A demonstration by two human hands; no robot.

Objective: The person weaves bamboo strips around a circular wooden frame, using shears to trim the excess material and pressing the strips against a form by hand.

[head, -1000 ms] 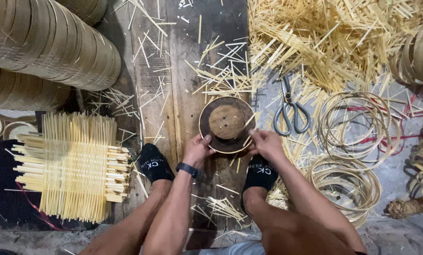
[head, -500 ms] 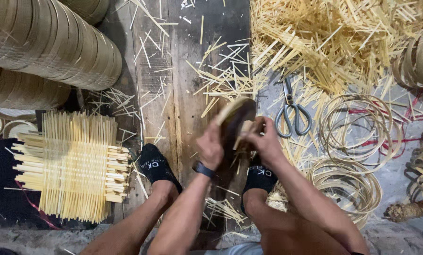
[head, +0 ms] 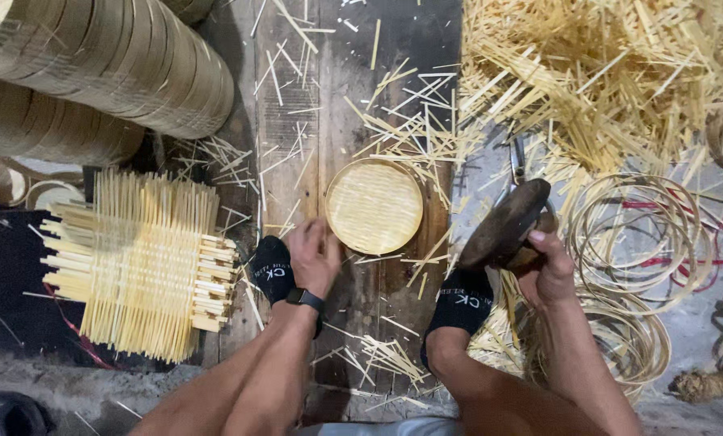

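Note:
A small round woven bamboo tray (head: 374,206) lies flat on the dark wooden board (head: 297,129) between my feet. My left hand (head: 314,257) rests at the tray's lower left rim, fingers curled and touching it, with a black watch on the wrist. To the right of the tray, my right hand (head: 549,270) grips a dark round wooden mould (head: 507,224), held tilted on edge above my right foot (head: 462,303). Both feet wear black socks.
A square woven bamboo mat (head: 139,262) lies at the left. Stacked bamboo hoops (head: 111,56) fill the upper left. Loose bamboo strips (head: 604,81) are piled at the upper right, scissors (head: 517,161) partly hidden beneath them. Coiled bamboo rings (head: 644,234) lie at the right.
My right hand has lifted the dark mould off and carried it to the right, uncovering the pale woven tray on the board. My left hand has dropped to the tray's rim.

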